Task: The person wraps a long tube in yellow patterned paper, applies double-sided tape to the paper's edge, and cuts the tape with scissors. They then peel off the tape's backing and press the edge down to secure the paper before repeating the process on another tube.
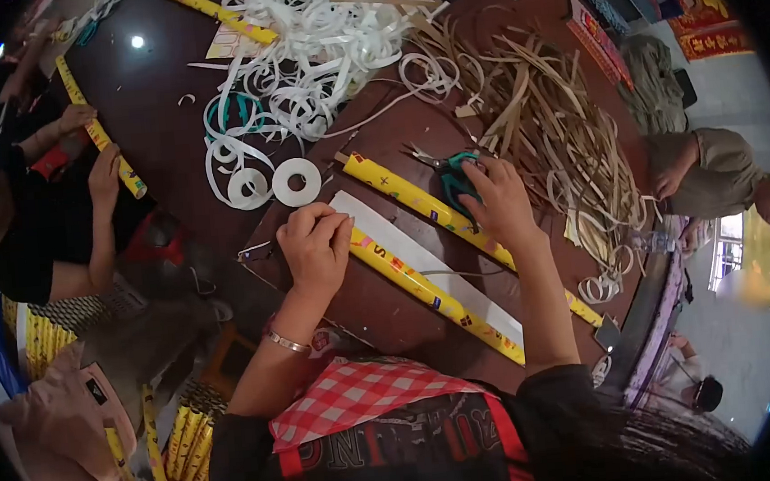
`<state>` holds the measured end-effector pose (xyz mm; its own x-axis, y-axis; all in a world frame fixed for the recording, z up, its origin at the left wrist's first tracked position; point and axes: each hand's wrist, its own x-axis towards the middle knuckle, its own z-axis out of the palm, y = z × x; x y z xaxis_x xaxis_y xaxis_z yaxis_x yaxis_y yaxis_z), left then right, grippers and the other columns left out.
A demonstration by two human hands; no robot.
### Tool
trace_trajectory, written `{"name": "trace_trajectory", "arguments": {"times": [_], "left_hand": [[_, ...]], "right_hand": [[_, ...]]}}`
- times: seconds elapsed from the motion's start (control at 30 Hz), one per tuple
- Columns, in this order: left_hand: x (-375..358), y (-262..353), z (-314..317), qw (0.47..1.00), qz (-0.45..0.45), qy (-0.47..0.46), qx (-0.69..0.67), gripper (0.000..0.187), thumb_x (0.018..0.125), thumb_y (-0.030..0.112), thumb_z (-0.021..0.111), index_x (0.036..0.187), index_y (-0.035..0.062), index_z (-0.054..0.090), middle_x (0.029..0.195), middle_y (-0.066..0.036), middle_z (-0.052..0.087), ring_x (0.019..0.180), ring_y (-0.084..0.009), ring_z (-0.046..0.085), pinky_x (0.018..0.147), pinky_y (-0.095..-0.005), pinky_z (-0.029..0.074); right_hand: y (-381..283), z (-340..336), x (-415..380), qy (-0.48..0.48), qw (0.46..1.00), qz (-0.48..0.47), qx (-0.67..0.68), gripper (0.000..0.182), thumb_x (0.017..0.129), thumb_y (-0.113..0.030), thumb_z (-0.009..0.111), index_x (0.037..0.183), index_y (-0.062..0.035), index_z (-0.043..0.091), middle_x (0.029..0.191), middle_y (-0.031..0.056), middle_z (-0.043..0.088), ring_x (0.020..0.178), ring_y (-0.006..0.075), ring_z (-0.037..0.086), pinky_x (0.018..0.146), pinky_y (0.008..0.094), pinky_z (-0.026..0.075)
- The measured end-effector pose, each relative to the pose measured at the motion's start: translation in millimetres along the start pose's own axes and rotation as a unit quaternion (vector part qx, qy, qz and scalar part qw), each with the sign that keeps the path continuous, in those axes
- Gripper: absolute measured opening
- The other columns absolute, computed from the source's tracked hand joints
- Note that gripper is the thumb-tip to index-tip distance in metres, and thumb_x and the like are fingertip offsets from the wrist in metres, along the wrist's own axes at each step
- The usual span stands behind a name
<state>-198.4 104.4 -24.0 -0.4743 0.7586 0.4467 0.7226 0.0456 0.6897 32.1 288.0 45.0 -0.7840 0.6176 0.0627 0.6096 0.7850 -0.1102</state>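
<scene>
My left hand [315, 244] is closed at the upper end of a yellow patterned tube [435, 300], its fingers pinching the edge of the wrapping. White paper [404, 248] lies along the tube's upper side. My right hand [497, 197] has its fingers around the green handles of the scissors [454, 173], whose blades are apart and point up and left. Beneath the scissors lies a second yellow tube [413, 200], which passes under my right forearm. Two rolls of white tape [297, 182] rest just above my left hand.
White curled strips [333, 46] pile up at the top, brown strips [538, 111] at upper right. At left a co-worker's hands [92, 141] hold another yellow tube [104, 136]. Another person's arm [678, 168] reaches in from the right. Bundled tubes [189, 446] stand at lower left.
</scene>
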Motion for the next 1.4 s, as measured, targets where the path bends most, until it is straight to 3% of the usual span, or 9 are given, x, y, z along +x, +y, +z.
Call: {"name": "trace_trajectory", "arguments": {"times": [0.1, 0.4, 0.57, 0.63, 0.67, 0.8, 0.87, 1.07, 1.4], "left_hand": [[-0.7, 0.1, 1.4, 1.0, 0.005, -0.002, 0.007, 0.008, 0.079, 0.016, 0.072, 0.084, 0.0101, 0.069, 0.091, 0.0, 0.059, 0.086, -0.0203, 0.057, 0.073, -0.0366, 0.038], [-4.6, -4.9, 5.5, 1.0, 0.015, -0.003, 0.015, 0.01, 0.084, 0.018, 0.07, 0.086, 0.0087, 0.069, 0.093, -0.002, 0.058, 0.088, -0.0225, 0.057, 0.073, -0.0374, 0.039], [-4.6, -5.8, 5.7, 1.0, 0.021, -0.003, 0.011, 0.011, 0.084, 0.019, 0.069, 0.086, 0.0086, 0.069, 0.094, -0.002, 0.059, 0.088, -0.0224, 0.057, 0.074, -0.0374, 0.04], [-6.3, -8.1, 6.9, 1.0, 0.012, -0.007, 0.01, 0.011, 0.084, 0.019, 0.069, 0.087, 0.0083, 0.069, 0.094, -0.002, 0.059, 0.089, -0.0226, 0.057, 0.075, -0.0377, 0.04], [-6.9, -8.4, 7.3, 1.0, 0.015, -0.011, 0.009, 0.011, 0.084, 0.019, 0.069, 0.087, 0.0083, 0.069, 0.094, -0.002, 0.059, 0.089, -0.0226, 0.057, 0.075, -0.0377, 0.04], [-5.1, -8.9, 7.7, 0.999, 0.028, -0.001, 0.016, 0.01, 0.084, 0.017, 0.07, 0.087, 0.0075, 0.069, 0.094, -0.003, 0.059, 0.089, -0.0232, 0.058, 0.073, -0.0373, 0.041], [-5.8, -8.8, 7.8, 0.999, 0.034, -0.004, 0.012, 0.01, 0.084, 0.017, 0.07, 0.087, 0.007, 0.068, 0.094, -0.004, 0.059, 0.088, -0.0234, 0.058, 0.072, -0.0371, 0.042], [-4.3, -9.0, 8.5, 1.0, 0.023, -0.012, 0.001, 0.011, 0.085, 0.014, 0.068, 0.086, 0.0028, 0.068, 0.092, -0.007, 0.06, 0.085, -0.0256, 0.059, 0.07, -0.0379, 0.045], [-4.5, -18.3, 5.8, 0.999, 0.032, -0.039, -0.018, 0.017, 0.09, 0.014, 0.065, 0.09, -0.0028, 0.065, 0.097, -0.012, 0.058, 0.089, -0.0264, 0.057, 0.079, -0.0359, 0.047]], "right_hand": [[-21.4, -21.6, -30.7, -0.034, 0.996, -0.04, 0.074, 0.019, 0.076, -0.014, 0.067, 0.095, -0.0106, 0.067, 0.095, 0.009, 0.061, 0.093, 0.0301, 0.058, 0.08, 0.043, 0.046], [-28.7, 1.8, -88.9, -0.297, 0.953, -0.005, -0.06, 0.009, 0.082, -0.013, 0.057, 0.084, -0.0089, 0.064, 0.07, 0.0091, 0.066, 0.078, 0.0283, 0.067, 0.067, 0.0413, 0.051], [2.0, -20.9, -87.4, -0.16, 0.983, -0.058, -0.065, 0.009, 0.081, -0.013, 0.056, 0.08, -0.0062, 0.063, 0.069, 0.0136, 0.064, 0.068, 0.0334, 0.065, 0.062, 0.0468, 0.051], [34.8, -57.8, -65.4, -0.196, 0.969, 0.03, -0.15, 0.006, 0.08, -0.008, 0.055, 0.082, -0.0055, 0.061, 0.076, 0.0142, 0.067, 0.073, 0.0331, 0.066, 0.063, 0.0451, 0.052], [51.8, -80.2, -61.9, -0.108, 0.981, 0.063, -0.147, 0.004, 0.08, -0.006, 0.055, 0.083, -0.0039, 0.057, 0.077, 0.0165, 0.066, 0.072, 0.0352, 0.065, 0.064, 0.0459, 0.052], [100.1, -111.6, -71.3, 0.091, 0.956, 0.168, -0.222, 0.026, 0.085, -0.01, 0.057, 0.11, -0.0034, 0.057, 0.089, 0.0197, 0.065, 0.082, 0.0368, 0.064, 0.069, 0.0456, 0.052], [81.1, -119.7, -88.9, 0.179, 0.958, 0.182, -0.127, 0.036, 0.086, -0.013, 0.059, 0.121, -0.0053, 0.054, 0.095, 0.0186, 0.064, 0.086, 0.0368, 0.062, 0.07, 0.0457, 0.051], [-27.6, -49.2, -182.0, 0.068, 0.993, 0.067, 0.067, 0.015, 0.077, -0.008, 0.068, 0.091, -0.006, 0.065, 0.088, 0.0117, 0.06, 0.082, 0.031, 0.058, 0.071, 0.0412, 0.05], [-56.2, 3.8, -289.4, 0.117, 0.965, 0.202, 0.117, 0.034, 0.071, -0.013, 0.075, 0.102, -0.0073, 0.063, 0.093, 0.0103, 0.059, 0.088, 0.0306, 0.056, 0.078, 0.0413, 0.047]]}}
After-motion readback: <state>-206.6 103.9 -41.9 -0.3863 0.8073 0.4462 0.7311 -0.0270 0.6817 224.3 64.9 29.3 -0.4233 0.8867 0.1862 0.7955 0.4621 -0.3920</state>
